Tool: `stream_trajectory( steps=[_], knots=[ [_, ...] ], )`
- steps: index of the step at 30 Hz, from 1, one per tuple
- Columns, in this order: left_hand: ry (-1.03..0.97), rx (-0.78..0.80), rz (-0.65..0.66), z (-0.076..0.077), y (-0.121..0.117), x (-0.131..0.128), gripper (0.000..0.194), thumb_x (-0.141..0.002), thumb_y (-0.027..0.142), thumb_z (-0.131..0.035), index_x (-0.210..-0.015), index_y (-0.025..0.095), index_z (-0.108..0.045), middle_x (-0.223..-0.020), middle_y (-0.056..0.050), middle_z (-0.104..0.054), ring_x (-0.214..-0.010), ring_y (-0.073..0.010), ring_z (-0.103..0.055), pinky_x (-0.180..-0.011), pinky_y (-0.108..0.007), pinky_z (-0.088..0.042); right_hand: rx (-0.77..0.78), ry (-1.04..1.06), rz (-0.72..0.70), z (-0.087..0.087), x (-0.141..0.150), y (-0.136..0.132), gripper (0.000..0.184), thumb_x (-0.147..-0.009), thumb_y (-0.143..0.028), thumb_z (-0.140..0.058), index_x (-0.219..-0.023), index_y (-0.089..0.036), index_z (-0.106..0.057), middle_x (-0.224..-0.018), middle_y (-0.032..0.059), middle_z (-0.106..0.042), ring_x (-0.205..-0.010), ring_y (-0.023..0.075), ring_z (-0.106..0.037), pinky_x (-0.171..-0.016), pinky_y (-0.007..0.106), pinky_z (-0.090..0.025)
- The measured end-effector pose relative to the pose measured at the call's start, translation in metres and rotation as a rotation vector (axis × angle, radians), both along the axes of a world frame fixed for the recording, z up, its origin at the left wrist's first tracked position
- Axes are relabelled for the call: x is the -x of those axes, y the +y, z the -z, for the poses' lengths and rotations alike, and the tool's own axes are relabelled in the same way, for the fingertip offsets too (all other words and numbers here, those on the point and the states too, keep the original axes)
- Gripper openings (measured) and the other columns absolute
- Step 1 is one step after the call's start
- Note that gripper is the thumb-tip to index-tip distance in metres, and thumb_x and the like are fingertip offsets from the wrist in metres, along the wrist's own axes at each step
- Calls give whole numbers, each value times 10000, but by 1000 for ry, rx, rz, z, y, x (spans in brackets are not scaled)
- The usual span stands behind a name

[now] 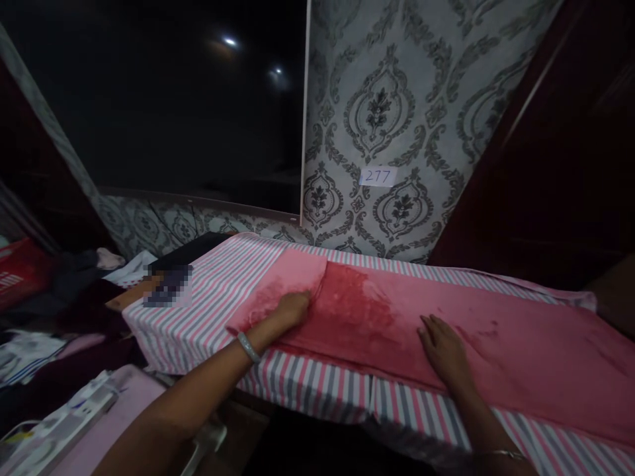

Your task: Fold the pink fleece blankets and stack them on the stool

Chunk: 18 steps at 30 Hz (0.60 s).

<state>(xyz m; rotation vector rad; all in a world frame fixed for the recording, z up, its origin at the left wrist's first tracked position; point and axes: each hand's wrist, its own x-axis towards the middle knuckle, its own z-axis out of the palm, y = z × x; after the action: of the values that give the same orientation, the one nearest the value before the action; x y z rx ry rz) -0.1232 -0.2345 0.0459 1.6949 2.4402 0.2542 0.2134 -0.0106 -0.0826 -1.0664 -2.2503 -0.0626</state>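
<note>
A pink-red cloth (520,330) lies spread along a board covered in a pink, white and grey striped sheet (213,291). My left hand (292,308) rests on the cloth's left end, its fingers curled over a fold of the fabric. A metal bangle sits on that wrist. My right hand (444,350) lies flat on the cloth near the front edge, fingers stretched out and apart. A thin bangle shows on the right wrist too.
Behind the board stands a wall with grey damask wallpaper and a paper label reading 277 (378,176). A dark screen (163,99) hangs at the left. Piled clothes (59,311) and a white iron (54,423) lie at the left. Dark wooden furniture (560,165) stands right.
</note>
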Motion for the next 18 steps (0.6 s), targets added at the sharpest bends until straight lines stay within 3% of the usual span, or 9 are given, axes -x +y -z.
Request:
stream_trajectory(
  steps=[5, 8, 11, 15, 18],
  knots=[
    [-99, 33, 28, -32, 15, 26, 348, -817, 135, -578, -1145, 93, -689, -1188, -136, -723, -1064, -271, -686, -890, -295, -517, -29, 6, 19, 0, 3, -1, 519, -987, -404, -302, -1224, -124, -668, -1267, 182, -667, -1212, 306, -590, -1076, 496, -441],
    [-117, -18, 15, -44, 28, 27, 357, -856, 147, -533, -1181, 96, -672, -1197, -105, -722, -1057, -241, -684, -876, -257, -509, -63, 23, 21, 2, 4, 1, 514, -985, -401, -319, -1213, -112, -678, -1248, 191, -674, -1186, 306, -607, -1048, 487, -462],
    [-95, -64, 5, -37, 34, 7, 381, -889, 149, -490, -1239, 115, -638, -1267, -130, -688, -1126, -256, -660, -923, -282, -496, -66, 22, 26, 3, 3, 2, 512, -996, -401, -323, -1221, -106, -676, -1265, 199, -665, -1190, 306, -605, -1044, 485, -463],
    [-78, -17, 12, -11, 29, -24, 360, -848, 126, -548, -1191, 139, -655, -1188, -158, -713, -1106, -282, -675, -941, -335, -504, -57, 26, 21, 2, 3, 1, 503, -1000, -394, -326, -1218, -111, -680, -1269, 194, -664, -1202, 301, -599, -1057, 473, -452],
    [-80, -18, -10, 2, 26, -32, 406, -838, 104, -547, -1234, 140, -632, -1188, -174, -709, -1116, -291, -674, -957, -367, -502, -45, 30, 24, 2, 4, 1, 493, -996, -381, -333, -1218, -110, -679, -1280, 192, -660, -1211, 301, -594, -1059, 472, -449]
  ],
)
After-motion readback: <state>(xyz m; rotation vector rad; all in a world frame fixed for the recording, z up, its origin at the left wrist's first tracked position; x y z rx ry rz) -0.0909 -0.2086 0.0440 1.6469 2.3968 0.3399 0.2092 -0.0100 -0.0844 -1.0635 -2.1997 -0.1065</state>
